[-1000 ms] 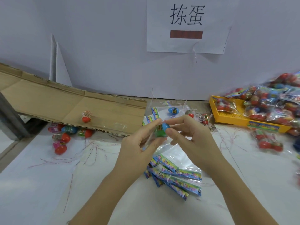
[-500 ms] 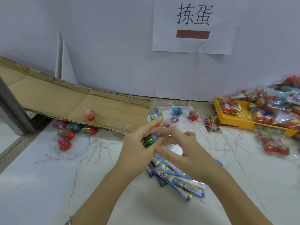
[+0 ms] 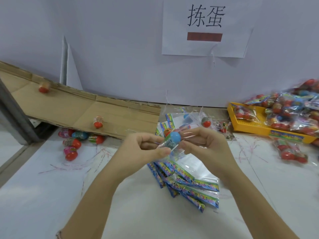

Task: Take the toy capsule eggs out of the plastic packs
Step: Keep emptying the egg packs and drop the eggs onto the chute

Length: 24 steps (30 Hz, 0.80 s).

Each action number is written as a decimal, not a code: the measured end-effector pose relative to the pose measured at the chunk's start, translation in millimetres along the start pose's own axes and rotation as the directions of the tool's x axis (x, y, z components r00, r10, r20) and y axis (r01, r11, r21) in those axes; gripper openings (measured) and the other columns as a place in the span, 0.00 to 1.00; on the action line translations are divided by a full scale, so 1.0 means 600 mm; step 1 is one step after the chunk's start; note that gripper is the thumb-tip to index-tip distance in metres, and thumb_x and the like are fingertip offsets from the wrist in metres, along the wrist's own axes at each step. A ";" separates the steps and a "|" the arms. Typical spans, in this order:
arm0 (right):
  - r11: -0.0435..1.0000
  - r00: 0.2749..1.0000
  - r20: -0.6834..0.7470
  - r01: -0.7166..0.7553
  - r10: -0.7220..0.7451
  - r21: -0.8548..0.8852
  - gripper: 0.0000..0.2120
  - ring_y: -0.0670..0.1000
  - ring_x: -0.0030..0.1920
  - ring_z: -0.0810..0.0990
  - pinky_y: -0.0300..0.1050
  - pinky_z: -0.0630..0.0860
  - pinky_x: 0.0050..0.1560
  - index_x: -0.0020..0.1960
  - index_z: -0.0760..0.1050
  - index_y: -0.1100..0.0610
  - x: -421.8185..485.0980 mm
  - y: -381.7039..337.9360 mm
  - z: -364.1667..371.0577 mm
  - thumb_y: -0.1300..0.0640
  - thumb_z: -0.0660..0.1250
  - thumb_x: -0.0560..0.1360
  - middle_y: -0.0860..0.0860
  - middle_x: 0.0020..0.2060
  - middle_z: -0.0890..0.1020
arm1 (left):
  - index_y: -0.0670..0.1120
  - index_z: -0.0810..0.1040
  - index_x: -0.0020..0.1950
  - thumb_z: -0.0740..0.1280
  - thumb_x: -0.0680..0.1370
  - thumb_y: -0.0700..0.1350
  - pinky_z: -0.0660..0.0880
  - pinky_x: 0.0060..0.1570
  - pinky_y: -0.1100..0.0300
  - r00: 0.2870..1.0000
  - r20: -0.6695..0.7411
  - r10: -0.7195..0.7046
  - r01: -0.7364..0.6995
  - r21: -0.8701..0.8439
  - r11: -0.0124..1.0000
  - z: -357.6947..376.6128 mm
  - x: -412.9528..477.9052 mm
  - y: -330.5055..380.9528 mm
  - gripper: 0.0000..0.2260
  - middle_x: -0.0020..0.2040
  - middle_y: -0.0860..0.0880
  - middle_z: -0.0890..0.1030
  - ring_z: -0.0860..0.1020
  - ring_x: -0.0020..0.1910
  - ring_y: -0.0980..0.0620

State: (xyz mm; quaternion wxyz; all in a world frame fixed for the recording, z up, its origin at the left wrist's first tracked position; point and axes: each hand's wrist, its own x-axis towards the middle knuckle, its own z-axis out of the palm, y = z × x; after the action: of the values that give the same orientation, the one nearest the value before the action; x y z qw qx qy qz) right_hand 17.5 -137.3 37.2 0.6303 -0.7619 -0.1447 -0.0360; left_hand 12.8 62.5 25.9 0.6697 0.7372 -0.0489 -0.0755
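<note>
From the head view, both hands meet above the middle of the white table [image 3: 51, 195]. Between them is a capsule egg [image 3: 173, 139]. Its long axis slants from lower left to upper right, and the blue cap points up and away, towards the wall. The left hand [image 3: 146, 149] grips the egg's lower body, with the thumb and curled fingers closed round it. The right hand [image 3: 204, 145] pinches the clear film of the plastic pack [image 3: 187, 133] just beside the blue cap. I cannot tell how much of the egg is out of the film.

Two bare eggs [image 3: 98, 122] lie on the cardboard ramp [image 3: 69, 107], one high on the left and one near the lower edge. A cluster of five eggs [image 3: 71, 144] sits on the table under that edge. One red-bottomed egg [image 3: 206, 122] lies behind the hands.

Emptied packs [image 3: 195, 188] lie fanned out under the wrists; they overlap too much to count. The yellow tray [image 3: 248, 130] on the right holds a heap of filled packs [image 3: 290, 114], each with several eggs inside. One more filled pack [image 3: 291, 153] lies on the table in front of the tray.
</note>
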 end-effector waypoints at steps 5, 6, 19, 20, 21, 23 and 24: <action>0.989 0.991 0.054 -0.124 0.120 0.079 0.11 0.49 0.42 0.86 0.36 0.79 0.40 0.47 0.81 0.59 0.001 -0.003 0.002 0.71 0.74 0.67 0.51 0.41 0.86 | 0.44 0.82 0.56 0.74 0.64 0.46 0.81 0.47 0.62 0.999 -0.022 0.035 -0.037 -0.088 0.995 0.010 0.004 -0.002 0.21 0.45 0.46 0.87 0.85 0.44 0.52; 0.983 0.985 0.075 -0.159 0.153 0.089 0.11 0.50 0.42 0.86 0.36 0.79 0.40 0.48 0.81 0.60 0.002 -0.004 0.001 0.71 0.74 0.67 0.52 0.41 0.86 | 0.45 0.82 0.56 0.74 0.64 0.47 0.80 0.47 0.63 0.999 -0.009 0.043 -0.043 -0.083 0.996 0.007 0.004 -0.001 0.21 0.45 0.47 0.87 0.85 0.45 0.53; 0.921 0.957 0.069 -0.289 0.280 0.261 0.16 0.48 0.31 0.81 0.37 0.70 0.31 0.42 0.85 0.52 0.005 -0.013 -0.003 0.49 0.76 0.56 0.55 0.40 0.86 | 0.50 0.85 0.39 0.74 0.64 0.50 0.77 0.36 0.65 0.935 -0.289 0.204 -0.271 -0.215 0.938 0.036 0.009 -0.010 0.06 0.35 0.51 0.84 0.82 0.35 0.56; 0.909 0.953 0.090 -0.303 0.289 0.285 0.17 0.48 0.31 0.81 0.37 0.70 0.31 0.43 0.86 0.52 0.004 -0.013 -0.002 0.49 0.76 0.55 0.55 0.40 0.86 | 0.50 0.84 0.40 0.74 0.65 0.49 0.77 0.35 0.65 0.933 -0.291 0.210 -0.279 -0.220 0.935 0.037 0.009 -0.011 0.06 0.34 0.52 0.84 0.82 0.34 0.56; 0.897 0.948 0.113 -0.317 0.297 0.307 0.17 0.49 0.30 0.81 0.37 0.71 0.29 0.43 0.86 0.53 0.004 -0.014 -0.003 0.50 0.76 0.55 0.55 0.40 0.86 | 0.49 0.83 0.42 0.75 0.64 0.49 0.76 0.34 0.66 0.936 -0.279 0.217 -0.282 -0.220 0.934 0.036 0.008 -0.012 0.09 0.34 0.52 0.84 0.82 0.33 0.56; 0.877 0.939 0.148 -0.342 0.309 0.339 0.16 0.49 0.29 0.81 0.37 0.71 0.27 0.43 0.86 0.54 0.003 -0.014 -0.004 0.51 0.76 0.56 0.54 0.39 0.85 | 0.47 0.81 0.48 0.77 0.60 0.49 0.77 0.35 0.67 0.949 -0.241 0.205 -0.255 -0.196 0.947 0.033 0.007 -0.013 0.19 0.38 0.51 0.85 0.84 0.36 0.55; 0.871 0.937 0.160 -0.349 0.311 0.347 0.16 0.50 0.29 0.81 0.37 0.71 0.27 0.44 0.86 0.53 0.002 -0.014 -0.005 0.52 0.76 0.57 0.54 0.39 0.85 | 0.48 0.81 0.50 0.77 0.59 0.50 0.78 0.36 0.67 0.955 -0.230 0.190 -0.233 -0.181 0.955 0.031 0.007 -0.013 0.21 0.40 0.51 0.86 0.85 0.39 0.54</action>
State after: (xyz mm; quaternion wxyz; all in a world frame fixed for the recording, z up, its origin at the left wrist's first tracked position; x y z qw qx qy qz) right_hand 17.1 -138.6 46.1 0.7512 -0.6437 -0.0476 0.1379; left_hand 13.4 44.5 16.1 0.7479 0.6583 -0.0490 0.0706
